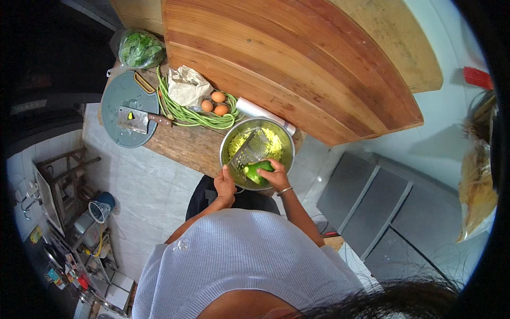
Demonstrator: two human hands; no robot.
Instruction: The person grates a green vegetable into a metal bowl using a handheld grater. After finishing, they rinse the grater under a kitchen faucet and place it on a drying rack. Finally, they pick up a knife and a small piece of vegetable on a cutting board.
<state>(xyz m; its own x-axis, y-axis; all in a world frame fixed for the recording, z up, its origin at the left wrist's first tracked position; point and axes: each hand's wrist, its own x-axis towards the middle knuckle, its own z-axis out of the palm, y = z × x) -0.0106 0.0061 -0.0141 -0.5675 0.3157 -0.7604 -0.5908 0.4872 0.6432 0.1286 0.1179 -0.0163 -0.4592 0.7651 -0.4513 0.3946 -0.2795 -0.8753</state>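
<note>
In the head view, the left hand point(225, 186) is partly closed at the near left rim of a metal bowl point(288, 151), its thumb uppermost and pointing away from the body. The right hand point(277, 175), with a bracelet point(285, 190) at the wrist, is curled over a green vegetable point(257, 171), gripping it from the right, inside the near part of the bowl. The vegetable's left end is pale and cut, and it lies against or just over the lower part of a metal grater point(254, 144), which slants across the bowl. Yellow-green shreds point(273, 141) lie in the bowl on both sides of the grater.

The bowl sits at the right end of a wooden tabletop point(183, 149). To its left are long green beans point(178, 112), three brown eggs point(218, 97) and a cleaver point(133, 119) on a round grey board point(115, 95).

The left hand's fingers are largely hidden below the rim, and whether its thumb also presses the grater's end cannot be told. The right palm is out of sight, and the vegetable's underside is hidden. The grater covers part of the shreds. A pale crumpled bag point(188, 87) behind the beans has unclear contents.
</note>
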